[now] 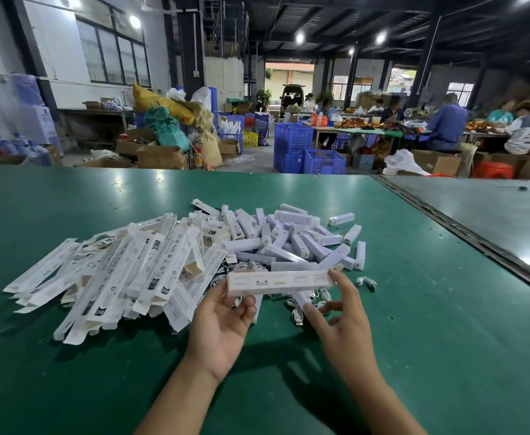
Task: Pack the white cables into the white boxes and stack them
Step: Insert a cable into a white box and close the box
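Head view: the left hand and right hand together grasp a long white rectangular plastic bar by its ends above the green table.

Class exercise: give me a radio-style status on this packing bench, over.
Left hand and right hand grip one long white unit. Flat boxes piled left. Cables loose underneath. Nothing blocking.

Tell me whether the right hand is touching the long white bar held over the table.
Touching. The head view shows the right hand with its thumb tip pressed on the right end of the long white bar, while the left hand grips the other end.
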Tool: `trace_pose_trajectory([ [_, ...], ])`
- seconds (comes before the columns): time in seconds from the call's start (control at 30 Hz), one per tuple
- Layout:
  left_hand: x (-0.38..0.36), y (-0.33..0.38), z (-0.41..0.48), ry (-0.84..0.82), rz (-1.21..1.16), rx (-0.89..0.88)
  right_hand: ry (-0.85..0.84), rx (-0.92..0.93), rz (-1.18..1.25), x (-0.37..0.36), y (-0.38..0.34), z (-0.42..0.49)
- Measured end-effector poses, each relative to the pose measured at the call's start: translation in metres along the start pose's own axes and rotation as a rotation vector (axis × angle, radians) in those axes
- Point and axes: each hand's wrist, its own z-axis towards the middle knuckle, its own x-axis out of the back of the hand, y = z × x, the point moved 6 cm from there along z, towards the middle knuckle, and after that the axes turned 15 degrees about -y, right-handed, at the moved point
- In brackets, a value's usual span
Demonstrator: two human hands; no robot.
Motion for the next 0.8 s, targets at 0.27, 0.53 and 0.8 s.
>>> trace_pose_trajectory([
  [0.27,0.015,-0.006,0.005,0.046,0.0,-0.003,0.034,-0.163,0.24,0.007,0.013,0.004],
  [0.53,0.006,-0.029,0.0,-0.031,0.306,0.075,-0.138,-0.148,0.328,-0.013,0.01,0.001],
  [0.8,0.02,-0.02,0.003,0.105,0.3,0.031,-0.096,-0.051,0.024,-0.009,0.0,0.0],
])
